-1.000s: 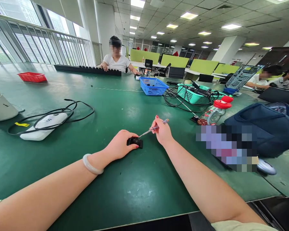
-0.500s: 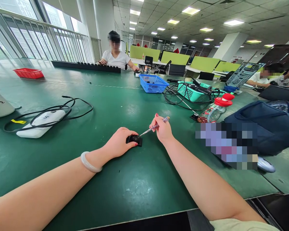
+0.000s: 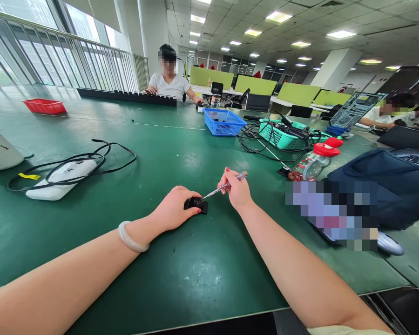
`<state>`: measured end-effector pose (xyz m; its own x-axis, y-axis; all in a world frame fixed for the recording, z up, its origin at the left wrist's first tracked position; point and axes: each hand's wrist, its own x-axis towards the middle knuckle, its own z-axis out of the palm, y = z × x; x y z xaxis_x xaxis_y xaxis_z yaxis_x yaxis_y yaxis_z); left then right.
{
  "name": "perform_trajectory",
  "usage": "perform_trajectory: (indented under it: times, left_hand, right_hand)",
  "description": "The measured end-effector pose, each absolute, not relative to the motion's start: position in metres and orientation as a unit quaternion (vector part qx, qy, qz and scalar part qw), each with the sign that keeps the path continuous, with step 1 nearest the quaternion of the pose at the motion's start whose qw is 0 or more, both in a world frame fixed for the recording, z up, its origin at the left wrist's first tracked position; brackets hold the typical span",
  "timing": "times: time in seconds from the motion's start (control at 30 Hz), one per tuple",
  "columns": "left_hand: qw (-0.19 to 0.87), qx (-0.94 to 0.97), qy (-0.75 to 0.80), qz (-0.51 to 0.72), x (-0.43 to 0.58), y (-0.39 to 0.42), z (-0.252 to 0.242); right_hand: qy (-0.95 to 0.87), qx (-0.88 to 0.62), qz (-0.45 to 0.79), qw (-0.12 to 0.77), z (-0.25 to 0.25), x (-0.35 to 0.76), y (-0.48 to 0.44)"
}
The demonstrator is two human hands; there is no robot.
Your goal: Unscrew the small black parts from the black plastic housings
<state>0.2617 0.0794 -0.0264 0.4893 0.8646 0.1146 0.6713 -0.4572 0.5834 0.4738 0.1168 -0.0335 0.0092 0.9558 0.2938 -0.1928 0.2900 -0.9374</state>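
The surface (image 3: 195,279) is a matt green mat with faint sheen. The small part (image 3: 196,204) looks like black plastic; the screwdriver (image 3: 224,186) has a clear plastic handle and metal shaft.

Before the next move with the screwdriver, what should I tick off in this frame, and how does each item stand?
1. Hold: the left hand pins the small black part flat on the green table: ok.
2. Grip: the right hand pinches the screwdriver near its clear handle: ok.
3. Tip meets the part's top: ok. Seated in a screw head: cannot tell, too small.
4. Left fingertips clear of the tip: cannot tell, they lie close beside it.
5. Clutter near the part: ok. The white device with its cable lies far left, the red-capped bottle off right.
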Motion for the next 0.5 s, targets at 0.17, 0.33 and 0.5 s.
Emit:
perform_trajectory:
  times: [0.17, 0.33, 0.5]
  left_hand:
    - [0.247, 0.825, 0.465, 0.205, 0.2618, 0.0798, -0.0271]
    - [0.240, 0.827, 0.466, 0.204, 0.2629, 0.0791, -0.0249]
    - [0.235, 0.827, 0.467, 0.205, 0.2616, 0.0785, -0.0258]
  right_hand:
    - [-0.515, -0.389, 0.472, 0.600, -0.0324, 0.4707, 0.1178]
    - [-0.495, -0.399, 0.487, 0.599, -0.0329, 0.4691, 0.1186]
    - [-0.489, -0.405, 0.489, 0.598, -0.0323, 0.4678, 0.1178]
